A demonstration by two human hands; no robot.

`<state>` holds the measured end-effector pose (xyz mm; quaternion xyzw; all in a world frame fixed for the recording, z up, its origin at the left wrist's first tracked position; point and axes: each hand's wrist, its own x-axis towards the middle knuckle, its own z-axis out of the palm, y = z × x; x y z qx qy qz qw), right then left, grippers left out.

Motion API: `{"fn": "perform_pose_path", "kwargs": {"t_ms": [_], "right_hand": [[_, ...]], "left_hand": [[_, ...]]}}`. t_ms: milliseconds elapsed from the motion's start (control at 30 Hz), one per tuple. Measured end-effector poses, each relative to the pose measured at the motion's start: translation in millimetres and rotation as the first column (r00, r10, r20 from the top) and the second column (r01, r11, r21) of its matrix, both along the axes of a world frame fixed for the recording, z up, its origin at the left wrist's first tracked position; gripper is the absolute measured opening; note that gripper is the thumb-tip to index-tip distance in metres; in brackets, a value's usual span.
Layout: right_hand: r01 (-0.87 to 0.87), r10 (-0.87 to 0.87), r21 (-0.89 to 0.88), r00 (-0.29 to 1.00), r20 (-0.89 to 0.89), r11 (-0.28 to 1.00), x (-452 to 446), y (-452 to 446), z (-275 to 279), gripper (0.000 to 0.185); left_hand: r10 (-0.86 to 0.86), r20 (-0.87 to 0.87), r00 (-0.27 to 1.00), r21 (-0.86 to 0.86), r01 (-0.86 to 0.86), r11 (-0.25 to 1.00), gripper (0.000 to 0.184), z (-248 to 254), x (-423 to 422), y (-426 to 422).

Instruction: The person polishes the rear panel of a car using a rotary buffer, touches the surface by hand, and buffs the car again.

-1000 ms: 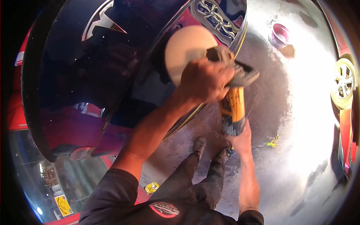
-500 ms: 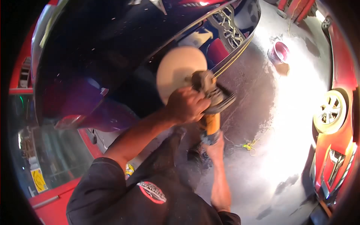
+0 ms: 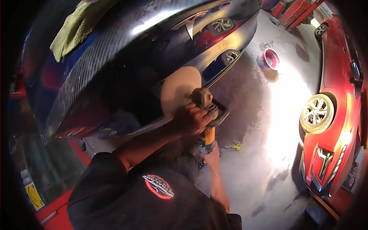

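A grey floor (image 3: 245,191) is lying under strong light. Above it, near mid-view, a yellow-and-black polisher (image 3: 209,135) is sitting with its pale round pad (image 3: 178,86) resting against the glossy rear of a dark car (image 3: 115,88). The left hand (image 3: 191,119) is gripping the front beside the head, fingers curled tight; the right hand (image 3: 211,155) is clasping the rear of the body. A yellowish cloth (image 3: 76,30) is draping over the car; well apart rightward, a reddish bucket (image 3: 264,60) and a red car (image 3: 339,92) are standing.
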<state>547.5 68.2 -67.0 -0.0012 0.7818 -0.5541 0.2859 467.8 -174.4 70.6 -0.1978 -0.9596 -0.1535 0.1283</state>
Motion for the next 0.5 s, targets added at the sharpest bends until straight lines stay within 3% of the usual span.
{"fn": "perform_pose_path", "kwargs": {"t_ms": [167, 300, 400, 500], "right_hand": [[0.102, -0.102, -0.025, 0.995, -0.019, 0.995, -70.7, -9.5, 3.1, 0.067], [0.244, -0.233, -0.106, 0.967, 0.104, 0.964, -99.6, -30.1, 13.8, 0.066], [0.269, -0.247, -0.119, 0.954, 0.172, 0.956, -90.7, -35.0, 1.0, 0.069], [0.266, -0.236, -0.184, 0.957, 0.167, 0.946, -56.4, -33.1, -7.9, 0.072]], "left_hand": [[-0.056, -0.085, 0.995, -0.003, 0.056, 0.998, 0.015, -2.0, -95.7, 9.7], [-0.105, 0.021, 0.994, -0.062, 0.106, 0.992, 0.027, -0.2, -152.3, 13.5], [-0.162, 0.061, 0.985, -0.038, 0.165, 0.986, 0.032, -5.3, -161.8, 13.2], [-0.141, 0.096, 0.985, -0.129, 0.153, 0.980, 0.038, -2.4, -121.8, 7.7]]}}
